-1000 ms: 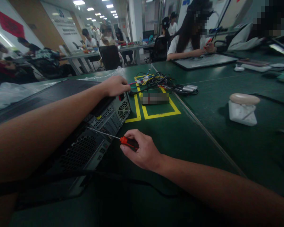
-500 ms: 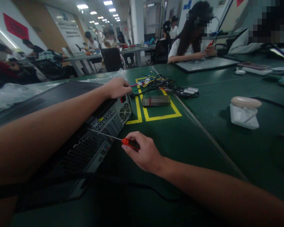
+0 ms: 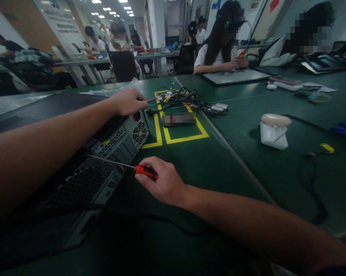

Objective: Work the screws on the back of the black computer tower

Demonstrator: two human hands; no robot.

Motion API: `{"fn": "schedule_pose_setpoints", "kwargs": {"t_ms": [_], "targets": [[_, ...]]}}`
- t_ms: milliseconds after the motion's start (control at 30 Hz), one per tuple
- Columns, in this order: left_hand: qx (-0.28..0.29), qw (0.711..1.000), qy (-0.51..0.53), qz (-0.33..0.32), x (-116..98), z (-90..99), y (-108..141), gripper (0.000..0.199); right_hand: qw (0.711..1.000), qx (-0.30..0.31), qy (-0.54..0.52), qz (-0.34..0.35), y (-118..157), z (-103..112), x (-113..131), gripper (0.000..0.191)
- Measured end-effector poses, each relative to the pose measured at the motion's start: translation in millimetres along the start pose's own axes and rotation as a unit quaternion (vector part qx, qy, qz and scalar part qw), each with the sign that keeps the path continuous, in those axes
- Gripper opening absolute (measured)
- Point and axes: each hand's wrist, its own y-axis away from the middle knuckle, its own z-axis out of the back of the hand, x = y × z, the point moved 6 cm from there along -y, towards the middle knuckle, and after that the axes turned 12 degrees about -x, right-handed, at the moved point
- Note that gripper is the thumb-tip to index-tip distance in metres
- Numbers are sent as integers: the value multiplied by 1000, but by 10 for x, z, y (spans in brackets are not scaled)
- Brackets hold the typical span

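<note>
A black computer case (image 3: 60,100) lies on the green table at the left, its grey rear panel (image 3: 124,140) with vents and ports turned toward me. On its far upper corner is my left hand (image 3: 129,101), fingers curled over the edge and partly hidden. My right hand (image 3: 164,180) is closed around the red-and-black handle of a screwdriver (image 3: 142,171). The thin shaft points left, and its tip meets the rear panel near the slot covers, above a honeycomb vent (image 3: 78,186). What the tip touches is too dark to make out.
Beyond the case lie tangled cables (image 3: 187,97) and a blurred-out box (image 3: 178,119) inside yellow tape marks (image 3: 187,138). A white open case (image 3: 273,134) stands at right. A dark cable (image 3: 167,220) crosses in front. Across the table a person (image 3: 219,50) works at a flat panel (image 3: 236,77).
The view has swung slightly right, so everything sits further left. My left hand stays on the case, and my right hand keeps the screwdriver against the rear panel.
</note>
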Motion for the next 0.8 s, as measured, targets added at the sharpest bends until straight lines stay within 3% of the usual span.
{"fn": "schedule_pose_setpoints", "kwargs": {"t_ms": [533,800], "targets": [[-11,1000,0,2,59,-36,-36,47,1000,-4,-14,1,-3,-5,-7,31],[-17,1000,6,-2,35,-19,-15,47,999,-9,-31,17,-14,-9,-7,20]]}}
